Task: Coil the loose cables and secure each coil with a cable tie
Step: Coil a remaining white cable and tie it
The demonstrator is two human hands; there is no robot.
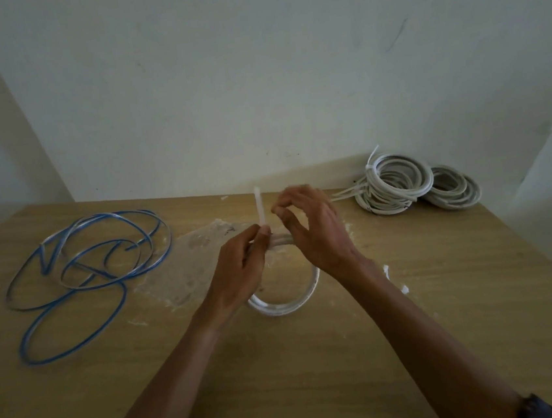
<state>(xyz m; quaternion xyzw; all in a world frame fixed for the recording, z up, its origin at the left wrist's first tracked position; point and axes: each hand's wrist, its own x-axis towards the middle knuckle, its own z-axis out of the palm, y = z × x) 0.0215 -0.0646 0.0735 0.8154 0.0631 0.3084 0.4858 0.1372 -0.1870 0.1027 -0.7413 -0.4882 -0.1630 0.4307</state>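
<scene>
Table point(413, 296), blue cable point(50, 361), tied coils point(377, 198); left hand point(237, 274) pinching white coil point(285, 308), right hand point(318, 235) unclear.

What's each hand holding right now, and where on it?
Left hand pinches the white coil at its far side, where the cable tie stands up. Right hand: cannot tell.

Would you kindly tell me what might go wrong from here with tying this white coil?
Only the left hand pinches the white coil; if that grip slips, the loops may spring apart. The cable tie stands up and the right hand seems not to hold it, so it might slide out. The blue cable sprawls loose on the table and could tangle further when picked up.
</scene>
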